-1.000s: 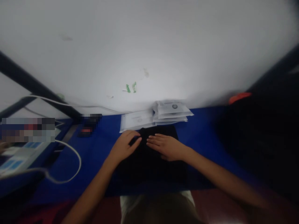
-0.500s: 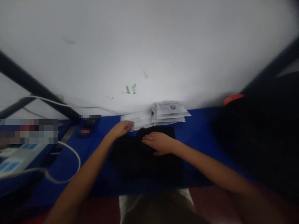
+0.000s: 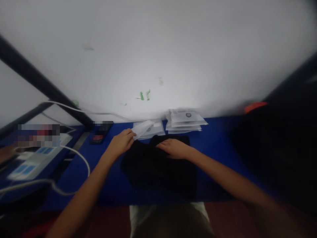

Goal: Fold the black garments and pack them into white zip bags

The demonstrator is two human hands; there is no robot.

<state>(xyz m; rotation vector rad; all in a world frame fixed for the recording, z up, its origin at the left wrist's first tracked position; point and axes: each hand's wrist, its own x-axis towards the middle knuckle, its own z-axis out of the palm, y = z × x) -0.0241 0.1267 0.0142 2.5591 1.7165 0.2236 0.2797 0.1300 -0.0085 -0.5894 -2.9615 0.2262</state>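
My left hand (image 3: 122, 141) is closed on the near left edge of a frosted white plastic bag (image 3: 143, 128), lifting it off another flat bag (image 3: 156, 129) underneath. In front of me lies a folded black garment (image 3: 160, 175), dark enough that its details are lost. Across its upper part rests my right hand (image 3: 176, 148), palm down with the fingers stretched over the cloth. Just beyond it, a stack of filled white bags (image 3: 187, 118) with a dark round print stands against the wall.
A blue-covered table (image 3: 210, 152) meets a white wall. To the left are a phone-like dark object (image 3: 100, 134), a power strip (image 3: 42, 155) and a looping white cable (image 3: 83, 158). A large black mass (image 3: 274, 155) fills the right side, with an orange patch (image 3: 255, 106) above.
My left hand has taken hold of the top flat bag and raised its near edge. My right hand stays on the black garment. The whole view has shifted slightly.
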